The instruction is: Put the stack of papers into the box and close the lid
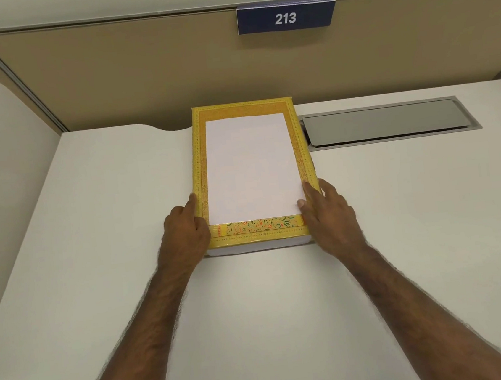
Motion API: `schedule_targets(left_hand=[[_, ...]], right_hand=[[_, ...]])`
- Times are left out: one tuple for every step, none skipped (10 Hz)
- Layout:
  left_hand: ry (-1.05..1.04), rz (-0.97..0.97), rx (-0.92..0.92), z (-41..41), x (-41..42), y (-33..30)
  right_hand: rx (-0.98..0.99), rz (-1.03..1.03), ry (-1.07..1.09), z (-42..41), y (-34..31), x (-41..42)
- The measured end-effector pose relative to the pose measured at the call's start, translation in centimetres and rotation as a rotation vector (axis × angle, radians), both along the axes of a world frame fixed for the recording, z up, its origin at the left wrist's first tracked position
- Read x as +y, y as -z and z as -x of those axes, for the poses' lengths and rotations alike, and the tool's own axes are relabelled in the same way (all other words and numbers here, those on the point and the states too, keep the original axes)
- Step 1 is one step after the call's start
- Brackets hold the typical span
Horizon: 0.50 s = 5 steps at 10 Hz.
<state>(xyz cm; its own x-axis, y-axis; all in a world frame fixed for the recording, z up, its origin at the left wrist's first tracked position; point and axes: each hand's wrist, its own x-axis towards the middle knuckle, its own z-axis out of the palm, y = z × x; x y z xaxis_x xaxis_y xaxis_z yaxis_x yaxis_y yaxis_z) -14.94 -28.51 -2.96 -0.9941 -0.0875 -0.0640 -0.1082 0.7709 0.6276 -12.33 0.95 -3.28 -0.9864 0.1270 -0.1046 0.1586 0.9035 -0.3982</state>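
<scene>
On the white worktop [285, 294], pushed back against the tan partition [138, 77], the yellow patterned box [257, 235] lies lengthwise away from me, and the stack of papers [250, 168] rests flat on top of it, framed by the yellow border on every side. From here I cannot tell whether the sheets already sit down inside an open tray or lie on a closed lid; a strip of floral pattern shows at the near edge, and a white layer shows under the box's front wall. My left hand [185, 227] presses against the box's left near corner, fingers loosely curled, clasping nothing. My right hand [329, 212] rests at the right near corner, its thumb [301, 203] touching the paper's corner, the fingers spread along the box's edge, also closed on nothing. I judge I keep both hands at the corners to steady the box and square the sheets so they stay inside the border. A grey metal hatch [390, 122] is set into the worktop just right of the box, and a blue sign reading 213 [285, 17] hangs on the partition above.
</scene>
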Motion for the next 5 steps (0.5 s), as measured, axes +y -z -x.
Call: schedule_targets(left_hand=[[0.008,0.023,-0.008,0.1,0.0,-0.2],[-0.008,0.046,-0.015,-0.1,0.2,-0.5],[-0.016,0.093,-0.009,-0.3,0.8,-0.6],[-0.044,0.25,0.012,-0.5,2.0,-0.9],[-0.05,0.32,0.058,-0.5,2.9,-1.7]], right_hand=[[-0.01,-0.031,0.016,0.1,-0.1,-0.1],[0.008,-0.047,0.027,0.2,-0.1,-0.3],[0.002,-0.052,0.012,0.0,-0.2,0.1],[-0.006,0.033,-0.02,0.0,-0.8,1.4],[-0.024,0.019,-0.052,0.4,-1.4,2.3]])
